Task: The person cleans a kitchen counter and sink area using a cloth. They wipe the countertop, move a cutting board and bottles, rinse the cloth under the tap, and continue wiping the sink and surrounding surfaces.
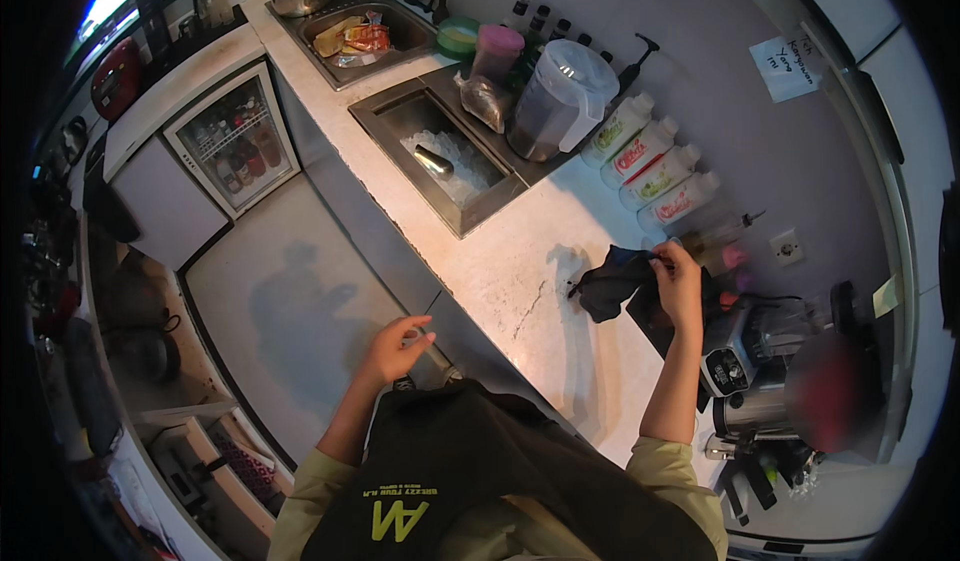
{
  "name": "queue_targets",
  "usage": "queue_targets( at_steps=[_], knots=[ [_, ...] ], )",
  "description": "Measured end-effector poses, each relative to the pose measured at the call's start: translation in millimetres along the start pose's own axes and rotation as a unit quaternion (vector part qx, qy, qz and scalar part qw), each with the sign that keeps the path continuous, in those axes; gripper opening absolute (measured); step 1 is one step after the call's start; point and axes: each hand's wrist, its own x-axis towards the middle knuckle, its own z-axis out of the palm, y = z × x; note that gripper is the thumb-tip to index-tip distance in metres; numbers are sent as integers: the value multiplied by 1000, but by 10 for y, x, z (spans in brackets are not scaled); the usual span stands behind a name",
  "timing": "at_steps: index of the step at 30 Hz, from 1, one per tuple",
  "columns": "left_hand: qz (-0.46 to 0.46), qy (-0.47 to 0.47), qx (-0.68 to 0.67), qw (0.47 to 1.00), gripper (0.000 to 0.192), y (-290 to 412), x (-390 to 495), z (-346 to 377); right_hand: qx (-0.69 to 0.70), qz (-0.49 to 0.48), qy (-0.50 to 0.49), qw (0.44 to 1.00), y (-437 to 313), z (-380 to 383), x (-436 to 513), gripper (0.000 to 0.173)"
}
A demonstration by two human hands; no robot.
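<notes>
Pinched between the fingers of my right hand [677, 283] is a dark cloth [613, 285], hanging in folds over the pale countertop [517, 298] at the foot of the wall. My left hand [397, 349] is raised in front of my apron [480, 471], fingers apart and holding nothing, near the counter's front edge. Several plastic bottles with printed fronts [679, 201] stand in a row just beyond the cloth. A blender base [724, 372] is to the right of my right forearm.
A steel ice bin [491, 204] with a metal scoop [433, 162] is set into the counter. Beside it stand a lidded plastic pitcher [562, 103] and a pink-lidded container [498, 50]. Packets lie in the sink [409, 39]. A glass-door fridge [232, 141] is across the floor.
</notes>
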Motion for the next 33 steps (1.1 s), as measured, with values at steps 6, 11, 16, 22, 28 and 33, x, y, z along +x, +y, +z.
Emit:
queue_targets(
  at_steps=[6, 11, 16, 22, 28, 33],
  knots=[
    [7, -107, -2, 994, 42, 293, -220, 323, 90, 29, 12, 995, -390, -356, 116, 13],
    [36, -185, 20, 982, 40, 496, -138, 588, 84, -37, 82, 992, -522, -426, 132, 11],
    [112, -154, -29, 981, 30, 777, 125, 834, 50, -74, 53, 995, -516, -617, -74, 16],
    [81, -253, -54, 962, 21, 888, 476, 1250, 51, -79, -32, 995, -321, -635, -384, 18],
    [54, -392, -4, 919, 11, 673, 557, 1554, 67, -124, -82, 987, -77, -450, -1008, 15],
    [3, -427, -19, 904, 13, 280, 479, 1350, 119, -123, -307, 936, 33, 375, -1784, 13]
  ],
)
